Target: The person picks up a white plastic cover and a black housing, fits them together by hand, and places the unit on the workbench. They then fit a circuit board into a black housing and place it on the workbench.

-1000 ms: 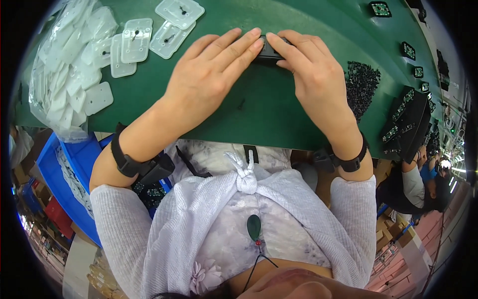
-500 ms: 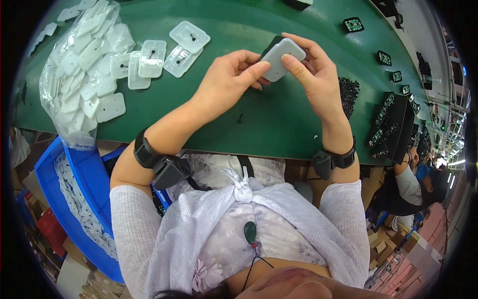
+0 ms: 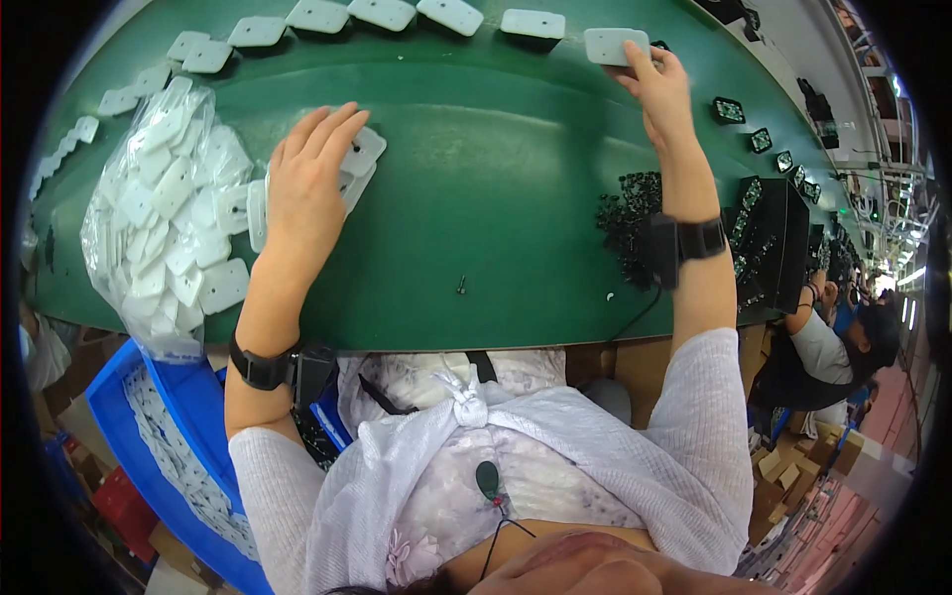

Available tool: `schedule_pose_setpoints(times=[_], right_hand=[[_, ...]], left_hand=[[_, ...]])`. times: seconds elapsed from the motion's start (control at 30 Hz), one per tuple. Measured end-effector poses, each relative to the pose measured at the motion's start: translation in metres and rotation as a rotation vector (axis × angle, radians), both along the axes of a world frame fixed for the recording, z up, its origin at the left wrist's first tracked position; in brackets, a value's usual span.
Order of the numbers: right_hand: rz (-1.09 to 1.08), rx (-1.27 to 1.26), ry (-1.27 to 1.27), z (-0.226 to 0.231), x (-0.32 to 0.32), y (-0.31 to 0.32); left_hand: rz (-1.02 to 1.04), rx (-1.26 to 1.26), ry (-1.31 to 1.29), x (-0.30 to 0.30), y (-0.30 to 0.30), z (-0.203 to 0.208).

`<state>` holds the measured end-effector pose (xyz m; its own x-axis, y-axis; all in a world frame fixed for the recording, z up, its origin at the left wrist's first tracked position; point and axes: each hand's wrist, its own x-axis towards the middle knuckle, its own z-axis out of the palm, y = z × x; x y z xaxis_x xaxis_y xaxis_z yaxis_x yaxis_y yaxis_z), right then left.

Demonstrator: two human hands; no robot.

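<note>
Near the table's far edge, my right hand grips a black case with a white cover, thumb on top and fingers underneath. My left hand reaches over the translucent white covers at the left, fingers stretched out and resting on or just above them. It partly hides these covers, and a dark piece shows on one of them. Beside this hand lies a clear plastic bag full of white covers.
A curved row of white-topped cases lines the far side of the green table. Small black parts are heaped by my right forearm. Black cases with green circuit boards stand at the right, near a black box. A blue bin sits lower left.
My hands have parted. My right hand carried the covered case to the far right; my left let go and moved left over the translucent covers. More of the far row now shows.
</note>
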<state>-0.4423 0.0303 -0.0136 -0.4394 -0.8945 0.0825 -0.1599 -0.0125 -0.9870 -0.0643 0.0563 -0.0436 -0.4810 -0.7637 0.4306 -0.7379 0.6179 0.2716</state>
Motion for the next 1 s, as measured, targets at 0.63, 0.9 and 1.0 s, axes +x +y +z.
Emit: schedule_pose_setpoints(times=[0.63, 0.9, 1.0], right_hand=[[0.008, 0.628, 0.968, 0.019, -0.001, -0.021], [-0.33, 0.504, 1.649, 0.061, -0.085, 0.157], [-0.333, 0.943, 1.491, 0.052, -0.117, 0.217]], left_hand=[[-0.076, 0.179, -0.113, 0.008, -0.01, 0.018], [-0.165, 0.249, -0.122, 0.007, -0.019, 0.029], [-0.174, 0.277, -0.144, 0.001, -0.022, 0.036]])
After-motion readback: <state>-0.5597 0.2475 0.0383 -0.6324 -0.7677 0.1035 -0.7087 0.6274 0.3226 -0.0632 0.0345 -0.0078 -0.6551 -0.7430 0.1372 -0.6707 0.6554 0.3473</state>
